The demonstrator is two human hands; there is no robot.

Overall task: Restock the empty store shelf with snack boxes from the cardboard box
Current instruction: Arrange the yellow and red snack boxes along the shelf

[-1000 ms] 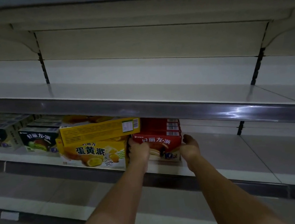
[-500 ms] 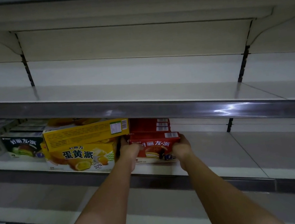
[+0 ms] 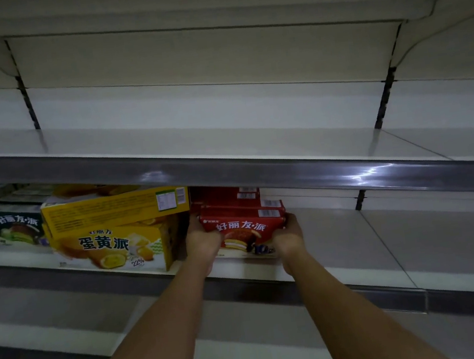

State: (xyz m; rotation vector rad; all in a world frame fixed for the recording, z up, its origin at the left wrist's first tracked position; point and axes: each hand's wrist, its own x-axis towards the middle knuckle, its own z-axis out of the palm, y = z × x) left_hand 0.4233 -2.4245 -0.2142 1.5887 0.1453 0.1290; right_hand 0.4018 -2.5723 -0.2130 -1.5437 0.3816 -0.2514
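We hold a red snack box (image 3: 243, 227) at the front of the middle shelf (image 3: 342, 244), one hand at each end. Box is rectangular cardboard w/ glossy print: white Chinese lettering, a picture of a chocolate-coated pie w/ white filling, barcode label on its top face. It sits just right of the yellow boxes and in front of more red boxes (image 3: 225, 194) stacked behind it.

Left hand (image 3: 202, 238) grips the box's left end, fingers curled round it. Right hand (image 3: 288, 234) grips the right end, fingers wrapped behind the edge; fingertips themselves hidden.

Left of it: a yellow egg-yolk pie box (image 3: 113, 249) standing on the shelf, a second yellow box (image 3: 114, 210) lying flat and slightly askew on top. Further left, dark green boxes (image 3: 16, 224) of same brand.

Shelving is smooth, pale painted metal w/ slotted dark uprights. Upper shelf (image 3: 224, 133) carries a shiny clear plastic price rail (image 3: 289, 174) along its front edge, catching light. Lighting dim throughout.
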